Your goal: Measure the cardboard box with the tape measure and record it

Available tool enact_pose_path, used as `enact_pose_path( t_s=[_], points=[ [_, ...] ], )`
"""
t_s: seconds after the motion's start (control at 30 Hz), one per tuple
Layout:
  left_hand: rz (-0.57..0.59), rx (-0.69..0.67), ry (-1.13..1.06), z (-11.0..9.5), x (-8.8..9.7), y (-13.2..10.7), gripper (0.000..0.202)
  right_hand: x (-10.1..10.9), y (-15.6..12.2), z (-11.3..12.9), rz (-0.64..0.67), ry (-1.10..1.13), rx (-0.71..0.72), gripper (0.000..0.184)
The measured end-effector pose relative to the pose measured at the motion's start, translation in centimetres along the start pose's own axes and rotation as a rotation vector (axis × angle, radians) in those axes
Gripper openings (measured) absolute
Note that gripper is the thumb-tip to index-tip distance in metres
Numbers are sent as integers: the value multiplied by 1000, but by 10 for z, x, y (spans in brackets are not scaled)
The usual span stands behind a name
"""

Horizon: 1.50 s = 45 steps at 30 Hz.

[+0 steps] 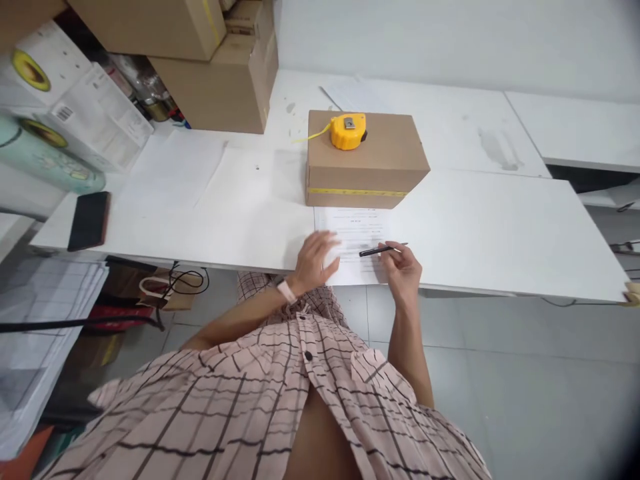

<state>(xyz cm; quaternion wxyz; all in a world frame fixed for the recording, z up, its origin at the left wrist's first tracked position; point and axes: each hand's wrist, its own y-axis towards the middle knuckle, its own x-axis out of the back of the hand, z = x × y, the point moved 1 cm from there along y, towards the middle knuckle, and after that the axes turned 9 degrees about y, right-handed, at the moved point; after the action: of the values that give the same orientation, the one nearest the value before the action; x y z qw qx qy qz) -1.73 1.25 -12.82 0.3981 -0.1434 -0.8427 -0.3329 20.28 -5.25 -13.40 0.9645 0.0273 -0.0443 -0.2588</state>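
A printed paper sheet lies at the near edge of the white table. My left hand rests on the sheet's left side with fingers stretched out, slightly blurred. My right hand is closed on a black pen whose tip lies over the sheet. Just behind the sheet stands a small cardboard box with a yellow tape measure on top; its yellow tape runs along the box's front edge.
A black phone lies at the table's left end. Large cardboard boxes and white product boxes are stacked at the back left. Loose white sheets lie on the left half. Bags and cables sit under the table.
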Motion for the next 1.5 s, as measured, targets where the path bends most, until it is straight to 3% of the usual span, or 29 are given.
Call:
enact_pose_path(
  t_s=[0.07, 0.17, 0.27, 0.37, 0.5, 0.6, 0.67, 0.83, 0.97, 1.17, 1.3, 1.5],
  points=[
    [177, -55, -45, 1, -9, -43, 40, -7, -4, -6, -11, -191, 58, 29],
    [306, -43, -109, 4, -12, -65, 47, -25, -5, -14, -38, -395, 128, 28],
    [281, -5, -85, 7, -12, -59, 37, -44, -4, -15, -53, -453, 168, 32],
    [241, -40, 49, 7, -13, -46, 32, -53, 0, -10, -75, -369, 134, 33],
    [158, -102, 253, 5, -15, -31, 31, -59, 12, -1, -104, 82, 39, 41],
    [139, -125, 323, 3, -16, -25, 32, -72, 23, 4, 0, 419, -65, 56],
    [140, -129, 334, 4, -15, -25, 33, -82, 27, 4, 60, 507, -114, 60],
    [117, -140, 359, 8, -9, -38, 31, -97, 24, -3, 28, 319, -81, 37],
    [150, -131, 382, 10, -7, -43, 34, -106, 19, -5, 85, 191, -17, 45],
    [266, -122, 457, 5, -7, -39, 56, -119, 17, -1, 250, 145, -59, 30],
    [316, -118, 506, 4, -9, -38, 53, -118, 18, -3, 206, 109, -56, 27],
    [280, -135, 560, 7, -14, -43, 46, -116, 17, -6, 252, 62, 11, 25]
  ],
)
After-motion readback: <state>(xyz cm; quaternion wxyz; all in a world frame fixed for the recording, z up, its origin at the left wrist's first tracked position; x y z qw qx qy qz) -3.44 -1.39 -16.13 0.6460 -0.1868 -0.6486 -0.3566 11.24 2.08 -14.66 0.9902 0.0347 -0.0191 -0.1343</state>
